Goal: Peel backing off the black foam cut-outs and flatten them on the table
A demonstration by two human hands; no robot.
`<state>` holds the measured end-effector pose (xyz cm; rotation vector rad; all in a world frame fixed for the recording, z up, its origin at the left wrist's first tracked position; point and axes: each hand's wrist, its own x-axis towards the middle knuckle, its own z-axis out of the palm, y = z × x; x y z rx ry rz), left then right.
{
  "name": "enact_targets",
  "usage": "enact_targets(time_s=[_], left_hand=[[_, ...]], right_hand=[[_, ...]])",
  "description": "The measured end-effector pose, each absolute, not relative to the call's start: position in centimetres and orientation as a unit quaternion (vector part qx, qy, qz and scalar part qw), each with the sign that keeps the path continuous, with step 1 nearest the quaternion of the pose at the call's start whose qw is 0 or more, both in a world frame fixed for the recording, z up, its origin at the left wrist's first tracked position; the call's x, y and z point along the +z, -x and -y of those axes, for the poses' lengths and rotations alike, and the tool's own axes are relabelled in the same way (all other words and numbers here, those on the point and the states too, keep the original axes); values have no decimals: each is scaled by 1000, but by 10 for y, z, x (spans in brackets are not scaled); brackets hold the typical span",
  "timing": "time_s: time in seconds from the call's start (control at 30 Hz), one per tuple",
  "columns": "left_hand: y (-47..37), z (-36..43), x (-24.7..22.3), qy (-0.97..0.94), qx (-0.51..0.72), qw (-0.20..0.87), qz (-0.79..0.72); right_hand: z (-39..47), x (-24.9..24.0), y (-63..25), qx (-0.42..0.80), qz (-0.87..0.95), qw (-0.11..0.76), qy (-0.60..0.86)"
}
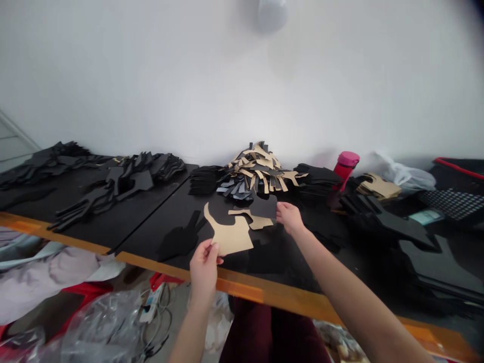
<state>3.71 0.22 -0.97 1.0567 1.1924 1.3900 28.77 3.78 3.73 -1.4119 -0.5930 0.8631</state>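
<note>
Two-handed pinch
Before the tan-and-black cutout heap (pixel 260 166), left hand (pixel 204 264) grips a tan horned sheet (pixel 232 237), right hand (pixel 289 217) a dark-grey flat sheet (pixel 264 207).

matt tan card piece (pixel 232 237), glossy black tabletop (pixel 151 227), smooth pink plastic bottle (pixel 345 169)

Black table (pixel 151 224) bearing dark cut pieces (pixel 141 169) and a pink bottle (pixel 344 169)

From the head view I saw the left hand (pixel 206 259) pinching a tan cutout (pixel 232 236) by its lower corner above the black table (pixel 143 237). The right hand (pixel 289 217) gripped a dark cutout (pixel 262 207) at its edge. Beyond them rose a mixed pile (pixel 260 169), with a pink bottle (pixel 345 169) to its right.
</note>
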Motion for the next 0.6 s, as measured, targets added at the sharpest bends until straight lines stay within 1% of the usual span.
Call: enact_targets(time_s=[0.13,0.23,0.33,0.43,0.6], left_hand=[[-18,6,-15,-396,587,510,-489],[-13,7,-23,-358,594,532,-486],[-21,0,-25,-351,590,544,-483],[-37,-13,-20,-365,582,550,-474],[-55,-27,-8,-396,579,540,-465]], right_hand=[[-32,17,-310,314,277,615,668],[-17,-1,-318,273,326,575,699],[-14,-8,-323,226,382,514,734],[-27,-4,-327,180,451,440,755],[-56,3,-323,146,513,326,780]])
